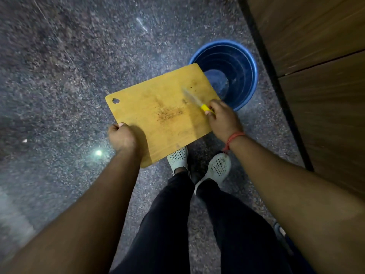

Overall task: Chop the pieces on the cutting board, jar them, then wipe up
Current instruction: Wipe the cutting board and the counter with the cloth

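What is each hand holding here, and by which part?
The left hand grips the cutting board by its near edge; the right hand grips the knife by its yellow handle.

place: home kitchen | cues: speckled stone floor (pixel 59 66); wood cabinet fronts (pixel 316 56); blue bin (pixel 245 62)

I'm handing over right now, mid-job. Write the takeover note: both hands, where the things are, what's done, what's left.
Left hand: grips the near-left edge of the board, holding it in the air above the floor.
Right hand: grips the yellow handle of the knife, blade lying across the board's far-right part.
Board: far-right corner overlaps the rim of the blue bucket on the floor; only fine crumbs remain on it.
Done: no whole pieces left on the board.
Left: probably scrape the crumbs into the bucket, then wipe up. No jar or cloth in view, so jarring can't be confirmed.
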A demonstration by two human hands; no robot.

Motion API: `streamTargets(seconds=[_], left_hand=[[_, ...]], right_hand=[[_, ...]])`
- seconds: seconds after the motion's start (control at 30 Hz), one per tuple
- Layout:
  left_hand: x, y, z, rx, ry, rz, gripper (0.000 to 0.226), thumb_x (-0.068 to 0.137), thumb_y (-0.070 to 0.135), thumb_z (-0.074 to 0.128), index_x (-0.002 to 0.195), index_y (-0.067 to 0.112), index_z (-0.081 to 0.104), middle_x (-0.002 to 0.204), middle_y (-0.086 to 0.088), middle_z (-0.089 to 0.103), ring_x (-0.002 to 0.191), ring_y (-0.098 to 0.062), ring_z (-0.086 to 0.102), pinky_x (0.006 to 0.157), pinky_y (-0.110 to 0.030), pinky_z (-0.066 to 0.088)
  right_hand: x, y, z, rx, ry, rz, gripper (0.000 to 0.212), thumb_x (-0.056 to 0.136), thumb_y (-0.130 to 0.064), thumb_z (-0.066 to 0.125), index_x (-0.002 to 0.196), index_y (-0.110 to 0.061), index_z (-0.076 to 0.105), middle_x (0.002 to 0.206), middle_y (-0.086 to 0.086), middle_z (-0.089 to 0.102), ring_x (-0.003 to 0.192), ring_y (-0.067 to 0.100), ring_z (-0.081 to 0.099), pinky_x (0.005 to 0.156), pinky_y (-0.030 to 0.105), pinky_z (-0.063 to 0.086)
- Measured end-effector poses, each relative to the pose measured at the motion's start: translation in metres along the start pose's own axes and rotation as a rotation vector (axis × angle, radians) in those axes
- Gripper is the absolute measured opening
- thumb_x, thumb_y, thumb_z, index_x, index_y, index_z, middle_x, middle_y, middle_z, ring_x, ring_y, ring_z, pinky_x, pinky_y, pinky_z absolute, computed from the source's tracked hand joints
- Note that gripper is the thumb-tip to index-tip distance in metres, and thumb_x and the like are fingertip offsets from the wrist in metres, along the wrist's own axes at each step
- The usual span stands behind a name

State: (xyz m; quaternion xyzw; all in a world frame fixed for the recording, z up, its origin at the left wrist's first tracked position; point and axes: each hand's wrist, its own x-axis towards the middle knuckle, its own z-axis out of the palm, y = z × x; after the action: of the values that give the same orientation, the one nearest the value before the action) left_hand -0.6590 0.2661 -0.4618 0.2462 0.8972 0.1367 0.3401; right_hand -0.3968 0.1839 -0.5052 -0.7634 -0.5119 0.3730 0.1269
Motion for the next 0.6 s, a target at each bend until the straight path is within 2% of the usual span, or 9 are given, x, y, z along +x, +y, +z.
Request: streamTargets(seconds=[0.07, 0.1, 0.2, 0.27, 0.3, 0.37, 0.47, 0.53, 0.6], left_hand=[[0.002, 0.003, 0.002, 0.000, 0.001, 0.003, 0.017, 0.102, 0.022, 0.045, 0.093, 0.015, 0.056, 0.096, -0.007, 0.060, 0.090, -0.026, 0.053, 0.083, -0.035, 0.043], [0.003, 0.004, 0.003, -0.012, -0.004, 0.012, 0.018, 0.103, 0.022, 0.044, 0.089, 0.016, 0.055, 0.094, -0.005, 0.060, 0.089, -0.025, 0.053, 0.082, -0.034, 0.042], [0.005, 0.007, 0.005, -0.036, -0.016, 0.025, 0.026, 0.103, 0.020, 0.043, 0.076, 0.021, 0.045, 0.081, 0.001, 0.054, 0.085, -0.025, 0.051, 0.079, -0.033, 0.038], [0.007, 0.011, 0.005, -0.022, -0.021, 0.024, 0.028, 0.103, 0.020, 0.042, 0.076, 0.021, 0.043, 0.082, 0.001, 0.053, 0.085, -0.025, 0.050, 0.080, -0.033, 0.038], [0.008, 0.013, 0.006, -0.020, -0.024, 0.024, 0.027, 0.104, 0.021, 0.041, 0.076, 0.022, 0.043, 0.081, 0.002, 0.052, 0.085, -0.024, 0.050, 0.080, -0.033, 0.038], [0.008, 0.017, 0.007, -0.026, -0.030, 0.026, 0.027, 0.103, 0.021, 0.042, 0.076, 0.022, 0.043, 0.080, 0.002, 0.052, 0.086, -0.024, 0.051, 0.079, -0.033, 0.038], [0.002, 0.024, 0.008, -0.022, -0.040, 0.039, 0.022, 0.104, 0.021, 0.042, 0.083, 0.018, 0.046, 0.088, -0.002, 0.056, 0.087, -0.024, 0.051, 0.078, -0.032, 0.038], [-0.003, 0.028, 0.009, -0.009, -0.039, 0.049, 0.015, 0.105, 0.021, 0.041, 0.093, 0.014, 0.047, 0.096, -0.006, 0.057, 0.088, -0.024, 0.051, 0.078, -0.031, 0.037], [-0.005, 0.029, 0.009, -0.014, -0.045, 0.060, 0.016, 0.105, 0.020, 0.041, 0.092, 0.014, 0.045, 0.092, -0.004, 0.055, 0.086, -0.023, 0.049, 0.076, -0.030, 0.035]], right_hand=[[0.004, -0.002, 0.010, -0.027, -0.051, -0.062, 0.009, 0.095, -0.020, 0.057, 0.096, -0.012, 0.056, 0.100, 0.013, 0.059, 0.091, 0.035, 0.055, 0.067, 0.037, 0.042], [0.008, -0.001, 0.012, -0.029, -0.040, -0.045, 0.009, 0.095, -0.021, 0.057, 0.096, -0.012, 0.056, 0.101, 0.013, 0.059, 0.092, 0.035, 0.055, 0.067, 0.038, 0.044], [0.028, 0.014, 0.004, -0.022, 0.049, 0.194, 0.011, 0.097, -0.022, 0.054, 0.098, -0.011, 0.056, 0.107, 0.015, 0.060, 0.096, 0.034, 0.057, 0.069, 0.037, 0.041], [0.039, 0.026, -0.007, -0.008, 0.113, 0.368, 0.011, 0.098, -0.022, 0.052, 0.099, -0.012, 0.056, 0.108, 0.014, 0.061, 0.098, 0.034, 0.059, 0.070, 0.034, 0.037], [0.041, 0.027, -0.010, 0.008, 0.142, 0.396, 0.010, 0.099, -0.023, 0.052, 0.099, -0.014, 0.056, 0.107, 0.014, 0.061, 0.098, 0.034, 0.059, 0.071, 0.034, 0.037], [0.036, 0.012, -0.012, 0.061, 0.135, 0.310, 0.011, 0.098, -0.024, 0.053, 0.101, -0.014, 0.058, 0.108, 0.012, 0.062, 0.097, 0.032, 0.059, 0.072, 0.034, 0.040], [0.005, -0.032, 0.006, 0.156, 0.004, -0.005, 0.014, 0.095, -0.019, 0.058, 0.105, -0.010, 0.062, 0.107, 0.012, 0.062, 0.094, 0.030, 0.058, 0.073, 0.035, 0.046], [-0.021, -0.055, 0.022, 0.202, -0.087, -0.188, 0.008, 0.093, -0.014, 0.059, 0.098, -0.008, 0.061, 0.098, 0.012, 0.060, 0.087, 0.030, 0.056, 0.068, 0.036, 0.043], [-0.036, -0.058, 0.035, 0.193, -0.127, -0.267, 0.008, 0.092, -0.012, 0.057, 0.094, -0.005, 0.060, 0.092, 0.012, 0.058, 0.083, 0.031, 0.054, 0.064, 0.038, 0.041]])
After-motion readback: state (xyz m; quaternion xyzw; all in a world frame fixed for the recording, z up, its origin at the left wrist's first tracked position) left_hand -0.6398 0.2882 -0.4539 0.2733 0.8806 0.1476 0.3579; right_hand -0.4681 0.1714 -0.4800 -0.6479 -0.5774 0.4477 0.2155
